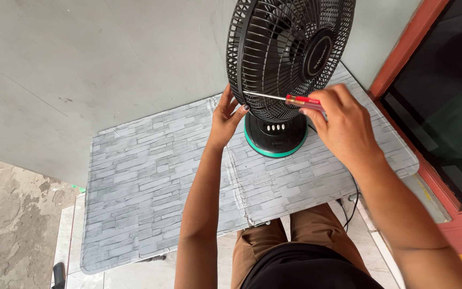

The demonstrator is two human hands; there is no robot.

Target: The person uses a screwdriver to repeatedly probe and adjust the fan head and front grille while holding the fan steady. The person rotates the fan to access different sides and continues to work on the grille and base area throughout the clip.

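Observation:
A black table fan (287,51) with a wire grille stands on a round base (275,140) ringed in green, at the back of the table. My right hand (343,126) grips a screwdriver (290,99) by its red handle; the metal shaft points left and its tip meets the grille's left rim. My left hand (225,120) rests against the lower left edge of the grille, fingers spread along it.
The table (151,187) is covered with a grey brick-pattern sheet and stands against a grey wall (81,64). A red-framed dark window (445,107) is at the right. A black cable (353,206) hangs off the table's front right. My knees are below the table edge.

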